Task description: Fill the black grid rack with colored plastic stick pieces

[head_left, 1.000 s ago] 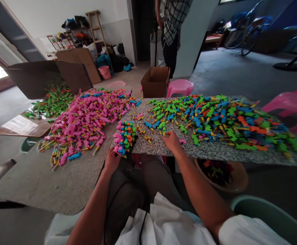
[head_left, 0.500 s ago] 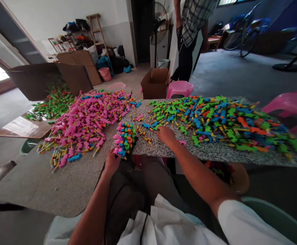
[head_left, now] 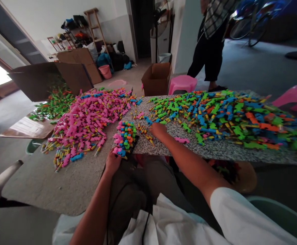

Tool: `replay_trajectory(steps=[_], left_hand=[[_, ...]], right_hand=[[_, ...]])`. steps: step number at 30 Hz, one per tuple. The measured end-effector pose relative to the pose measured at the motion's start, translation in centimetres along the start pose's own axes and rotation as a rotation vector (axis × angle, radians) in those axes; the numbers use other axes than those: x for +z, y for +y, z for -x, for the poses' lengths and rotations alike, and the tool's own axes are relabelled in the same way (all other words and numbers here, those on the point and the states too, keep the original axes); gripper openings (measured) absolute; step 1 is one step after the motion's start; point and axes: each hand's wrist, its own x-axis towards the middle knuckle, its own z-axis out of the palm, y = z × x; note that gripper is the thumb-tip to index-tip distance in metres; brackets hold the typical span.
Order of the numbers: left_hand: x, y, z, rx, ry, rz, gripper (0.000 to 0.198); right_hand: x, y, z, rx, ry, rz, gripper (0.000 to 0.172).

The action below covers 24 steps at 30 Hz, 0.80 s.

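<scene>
Two benches are seen from above, meeting at an angle. At the near left corner of the speckled bench, a block of small toy pieces is set in tight rows of pink, blue, green and orange. Its near end is touched by the left hand; the fingers are bent, but how far they are open, or whether the block is gripped, cannot be told. The right hand is held low over the same bench, right of the block, its fingers drawn in close beside a blue piece; whether anything is pinched is hidden. Loose yellow parts are scattered between block and right hand, and a single pink piece lies near the near edge. The bench's right side is covered by a mixed heap. A pink heap is piled along the far side of the grey bench.
</scene>
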Motion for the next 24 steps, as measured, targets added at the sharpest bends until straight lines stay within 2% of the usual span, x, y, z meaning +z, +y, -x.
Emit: replay_trajectory(steps=[2,5,7,10,15,24], left_hand=[[0.0,0.1,0.0,-0.018,0.003,0.009,0.045],[-0.1,0.4,0.0,-0.045,-0.017,0.015,0.049],[-0.2,0.5,0.0,-0.05,-0.025,0.005,0.048],[-0.2,0.4,0.0,-0.051,-0.025,-0.033,0.049],[-0.1,0.1,0.0,-0.044,-0.033,-0.049,0.05],[-0.2,0.3,0.2,-0.084,-0.051,-0.015,0.047]], right_hand=[[0.7,-0.6,0.3,-0.046,-0.041,-0.121,0.034],[2.1,-1.9,0.8,-0.208,-0.104,-0.33,0.029],[2.9,-2.6,0.9,-0.276,-0.082,-0.367,0.024],[3.6,-3.1,0.8,-0.314,-0.029,-0.326,0.022],[4.0,-3.4,0.9,-0.4,-0.018,-0.223,0.026],[5.0,-4.4,2.2,-0.328,0.022,-0.148,0.037]])
